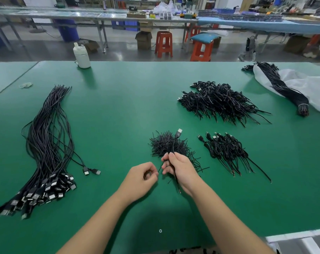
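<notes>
The right hand point(181, 169) is grasping a black USB cable point(177, 136) between thumb and fingers just above the bench point(119, 107), with the silver plug pointing up toward 12 o'clock and the bare wire end trailing out below the palm toward 6 o'clock. The left hand point(140, 180) is hovering just beside it at 9 o'clock with its fingers curled inward; something dark is showing inside the curl, but whether the fingers are pinching it I cannot tell. A heap of short black ties point(162, 145) is lying directly at 12 o'clock from the hands, behind the held cable. At 3 o'clock a small batch of coiled cables point(226, 151) is resting on the bench, and at 1 o'clock a larger coiled heap point(217, 101) is sitting farther back. At 9 o'clock a long bundle of uncoiled cables point(49, 143) is stretching out, plugs nearest the person. A white bottle point(81, 55) is standing at 11 o'clock by the far edge.
</notes>
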`<state>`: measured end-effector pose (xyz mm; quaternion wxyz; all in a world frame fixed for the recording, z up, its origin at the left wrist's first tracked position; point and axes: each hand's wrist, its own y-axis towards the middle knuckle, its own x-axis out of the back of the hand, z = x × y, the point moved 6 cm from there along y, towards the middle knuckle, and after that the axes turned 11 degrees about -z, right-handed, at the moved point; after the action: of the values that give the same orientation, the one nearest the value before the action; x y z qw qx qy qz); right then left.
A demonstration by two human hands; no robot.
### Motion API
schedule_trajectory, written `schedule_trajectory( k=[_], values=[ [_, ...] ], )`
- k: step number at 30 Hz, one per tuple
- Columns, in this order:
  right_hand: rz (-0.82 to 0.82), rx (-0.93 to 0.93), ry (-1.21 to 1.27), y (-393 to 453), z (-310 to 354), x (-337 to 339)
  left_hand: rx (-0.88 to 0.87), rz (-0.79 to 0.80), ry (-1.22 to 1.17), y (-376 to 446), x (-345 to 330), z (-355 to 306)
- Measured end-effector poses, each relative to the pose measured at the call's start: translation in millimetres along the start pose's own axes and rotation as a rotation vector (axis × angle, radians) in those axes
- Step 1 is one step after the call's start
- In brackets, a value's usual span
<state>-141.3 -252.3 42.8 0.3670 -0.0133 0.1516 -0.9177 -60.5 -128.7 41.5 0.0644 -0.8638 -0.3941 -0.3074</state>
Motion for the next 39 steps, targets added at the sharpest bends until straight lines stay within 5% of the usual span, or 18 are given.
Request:
schedule_trajectory(
  k=[4, 10, 14, 23, 29, 32, 34, 39],
  values=[
    [0.014, 0.074, -0.018, -0.9, 2.0, -4.4, 0.277, -0.026, -0.299, 4.9, -1.8, 2.7],
    [-0.024, 0.230, -0.309, 0.1, 11.4, 0.2, 0.390, -0.206, -0.300, 14.5, 9.8, 5.6],
    [0.076, 0.225, -0.415, -4.5, 18.6, 3.4, 0.095, -0.496, 0.092, 26.2, 43.0, -7.6],
    [0.222, 0.012, -0.086, -11.8, 9.0, -6.5, -0.739, -0.521, 0.369, 1.5, 23.3, -48.3],
    [0.181, -0.005, -0.220, -11.4, 6.9, 1.7, -0.906, -0.504, 0.476, -2.5, 17.8, -58.8],
    [0.220, -0.036, -0.268, -15.3, 8.0, -1.2, -0.978, -0.342, 0.453, -0.3, 13.0, -70.6],
    [0.257, -0.059, -0.290, -17.5, 10.2, -3.1, -0.925, -0.229, 0.436, 5.9, 12.3, -75.6],
    [0.289, -0.137, -0.298, -17.5, 14.0, -2.6, -0.429, -0.168, 0.267, 24.2, 21.3, -74.1]
  ],
)
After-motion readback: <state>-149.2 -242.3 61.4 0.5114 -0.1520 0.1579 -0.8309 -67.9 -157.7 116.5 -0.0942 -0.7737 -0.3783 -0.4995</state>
